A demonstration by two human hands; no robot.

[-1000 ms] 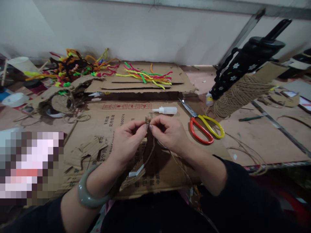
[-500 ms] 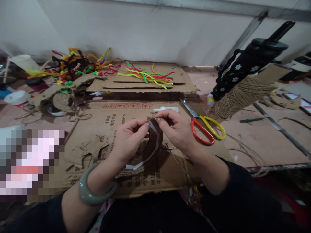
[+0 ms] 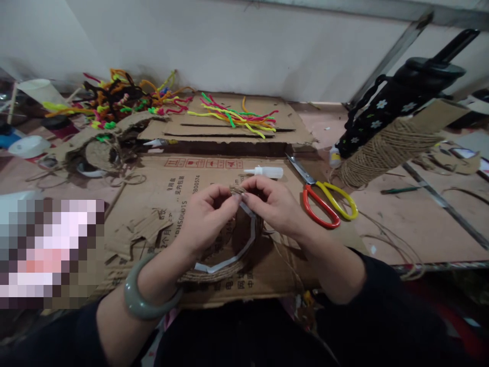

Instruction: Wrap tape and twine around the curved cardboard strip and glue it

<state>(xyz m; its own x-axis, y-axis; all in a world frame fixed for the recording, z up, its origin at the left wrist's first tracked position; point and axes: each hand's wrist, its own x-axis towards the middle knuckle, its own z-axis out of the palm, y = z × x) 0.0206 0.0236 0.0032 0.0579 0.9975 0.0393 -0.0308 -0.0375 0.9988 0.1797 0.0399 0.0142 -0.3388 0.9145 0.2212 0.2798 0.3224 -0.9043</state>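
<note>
Over the flattened cardboard (image 3: 153,199), my left hand (image 3: 208,216) and my right hand (image 3: 273,206) meet with thumbs and fingers pinched together. Between them is the top of a twine-wrapped ring (image 3: 221,275), which has a pale strip along its inner side. The ring's lower curve hangs down toward me; part of its left side is hidden by my left hand. A small white squeeze bottle (image 3: 270,172) lies just beyond my right hand. Scissors (image 3: 319,191) with one red and one yellow handle lie to its right, blades apart.
A cone of twine (image 3: 385,153) and a black flowered tumbler (image 3: 397,102) stand at right. Colourful pipe cleaners (image 3: 237,117) lie on cardboard at the back, with a tangled heap (image 3: 118,99) to their left. Torn cardboard scraps (image 3: 143,232) lie left of my hands.
My hands have come closer together at the top of the ring. The ring has turned so that its opening and inner strip show more. The white bottle is less covered.
</note>
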